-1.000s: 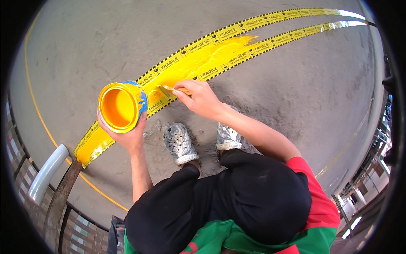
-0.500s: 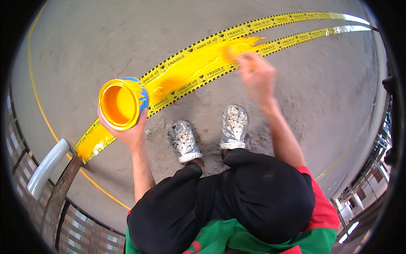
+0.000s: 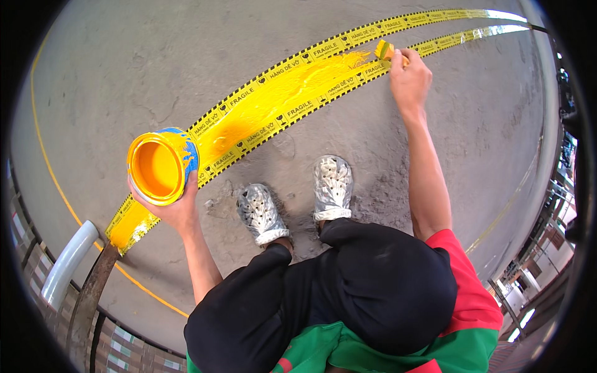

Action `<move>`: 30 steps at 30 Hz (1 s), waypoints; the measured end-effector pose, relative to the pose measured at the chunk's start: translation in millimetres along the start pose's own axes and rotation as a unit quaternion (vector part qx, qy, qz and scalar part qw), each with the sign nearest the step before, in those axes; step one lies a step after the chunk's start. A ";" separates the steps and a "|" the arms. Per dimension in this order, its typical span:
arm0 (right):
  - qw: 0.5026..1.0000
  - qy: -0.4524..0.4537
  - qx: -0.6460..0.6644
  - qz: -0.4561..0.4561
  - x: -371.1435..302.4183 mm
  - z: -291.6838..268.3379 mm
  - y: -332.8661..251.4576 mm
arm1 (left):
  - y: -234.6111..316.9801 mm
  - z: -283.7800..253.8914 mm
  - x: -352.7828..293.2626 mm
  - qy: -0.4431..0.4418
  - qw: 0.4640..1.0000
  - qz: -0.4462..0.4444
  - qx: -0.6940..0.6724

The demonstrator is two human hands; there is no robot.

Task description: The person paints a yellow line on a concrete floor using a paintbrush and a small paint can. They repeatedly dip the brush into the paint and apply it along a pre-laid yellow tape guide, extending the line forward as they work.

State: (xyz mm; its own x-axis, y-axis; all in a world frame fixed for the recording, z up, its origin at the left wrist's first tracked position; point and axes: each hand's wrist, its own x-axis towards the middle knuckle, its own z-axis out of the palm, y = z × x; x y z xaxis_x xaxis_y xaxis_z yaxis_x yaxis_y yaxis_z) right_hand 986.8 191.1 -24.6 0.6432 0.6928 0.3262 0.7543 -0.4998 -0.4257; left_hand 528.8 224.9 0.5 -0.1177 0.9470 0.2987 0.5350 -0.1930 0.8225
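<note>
In my left hand (image 3: 177, 210) is a blue can (image 3: 191, 151) with yellow drips down its side, tilted so that the yellow paint (image 3: 157, 168) inside shows. My right hand (image 3: 411, 81) closes round the handle of a paintbrush (image 3: 384, 50), its bristles coated in yellow. The brush is over the far end of a wet yellow paint stripe (image 3: 283, 93) on the floor. Two strips of yellow printed tape with black-checked edges border the stripe, a far tape (image 3: 323, 48) and a near tape (image 3: 298, 112).
Grey, rough concrete floor (image 3: 155, 68) lies around the stripe. My feet in pale clogs (image 3: 333, 186) are close to the near tape. At the left are a thin yellow line (image 3: 53, 168), a pale curved pipe (image 3: 69, 264) and a rusty bar (image 3: 93, 292).
My right hand has moved right and away from me with the brush, past the stripe's ragged end. The left hand still holds the can; the whole view has shifted slightly.
</note>
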 end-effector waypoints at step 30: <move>0.937 -0.215 0.271 -0.049 -110.3 12.6 -50.8 | 6.4 10.8 0.0 -0.033 0.999 0.024 0.008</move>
State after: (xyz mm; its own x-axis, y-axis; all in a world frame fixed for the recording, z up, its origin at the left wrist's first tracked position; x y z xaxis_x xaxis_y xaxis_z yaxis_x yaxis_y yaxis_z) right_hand 875.9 146.6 -49.5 0.3730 0.9255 0.0650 0.5548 -0.1664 -0.8152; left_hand 541.2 226.4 0.5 -0.0371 0.9519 0.3041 0.5524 -0.2340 0.8001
